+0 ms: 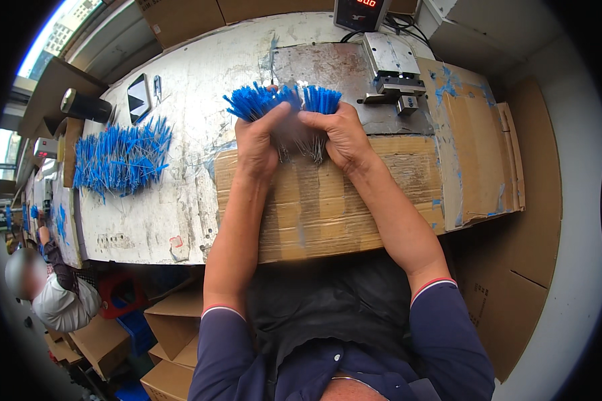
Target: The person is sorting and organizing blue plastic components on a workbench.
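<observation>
Your tabletop (pixel 170 224) carries a flat cardboard sheet (pixel 354 207) on its near side, perhaps to cushion what you handle. Near left, off the tabletop, stand cardboard boxes (pixel 170 382); their contents cannot be made out. A loose pile of blue brushes (pixel 122 157) lies left, probably for easy reach. Beyond, your left hand (pixel 255 142) has its fingers wrapped round one brush bundle (pixel 249 105), your right hand (pixel 349 139) round another (pixel 322 100), blue ends far, wire stems near, likely to keep them aligned.
</observation>
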`<state>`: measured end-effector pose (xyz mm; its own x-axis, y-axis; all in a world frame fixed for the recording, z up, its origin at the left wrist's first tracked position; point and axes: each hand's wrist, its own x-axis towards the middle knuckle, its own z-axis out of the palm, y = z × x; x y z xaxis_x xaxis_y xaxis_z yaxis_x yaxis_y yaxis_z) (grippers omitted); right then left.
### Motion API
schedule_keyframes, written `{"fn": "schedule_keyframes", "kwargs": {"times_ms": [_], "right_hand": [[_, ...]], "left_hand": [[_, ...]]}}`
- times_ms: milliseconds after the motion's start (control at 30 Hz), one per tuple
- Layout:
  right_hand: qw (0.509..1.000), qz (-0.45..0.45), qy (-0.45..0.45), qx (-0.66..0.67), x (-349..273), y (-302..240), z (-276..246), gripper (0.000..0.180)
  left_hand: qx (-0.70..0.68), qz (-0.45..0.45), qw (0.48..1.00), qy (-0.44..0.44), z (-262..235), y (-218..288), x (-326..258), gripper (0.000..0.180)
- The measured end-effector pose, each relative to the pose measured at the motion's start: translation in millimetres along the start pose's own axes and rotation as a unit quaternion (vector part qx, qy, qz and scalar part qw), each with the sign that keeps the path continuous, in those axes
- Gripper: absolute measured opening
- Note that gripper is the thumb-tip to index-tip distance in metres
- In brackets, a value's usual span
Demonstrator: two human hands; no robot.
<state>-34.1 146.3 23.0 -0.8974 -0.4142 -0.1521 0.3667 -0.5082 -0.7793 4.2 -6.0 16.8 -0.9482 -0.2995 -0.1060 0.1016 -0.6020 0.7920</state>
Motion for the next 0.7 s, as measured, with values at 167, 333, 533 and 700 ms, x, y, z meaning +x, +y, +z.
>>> {"fn": "schedule_keyframes", "kwargs": {"times_ms": [167, 333, 533, 700], "right_hand": [[1.0, 0.002, 0.003, 0.014, -1.4, -2.2, 1.7, 0.022], [0.999, -0.019, -0.009, -0.039, -0.7, 0.7, 0.1, 0.022], [0.999, -0.026, 0.009, -0.037, 0.7, 2.0, 1.7, 0.024], [0.999, -0.022, 0.017, -0.036, -1.0, 0.2, 2.4, 0.023]], "left_hand": [[-0.01, -0.005, 1.0, -0.005, -0.1, -0.1, 0.2, 0.036], [0.029, 0.024, 0.999, 0.02, 2.4, -3.5, -1.2, 0.034], [0.032, 0.027, 0.999, 0.015, 3.2, -2.0, -2.6, 0.035], [0.003, 0.009, 1.0, 0.008, 6.9, 1.0, -4.5, 0.04]]}}
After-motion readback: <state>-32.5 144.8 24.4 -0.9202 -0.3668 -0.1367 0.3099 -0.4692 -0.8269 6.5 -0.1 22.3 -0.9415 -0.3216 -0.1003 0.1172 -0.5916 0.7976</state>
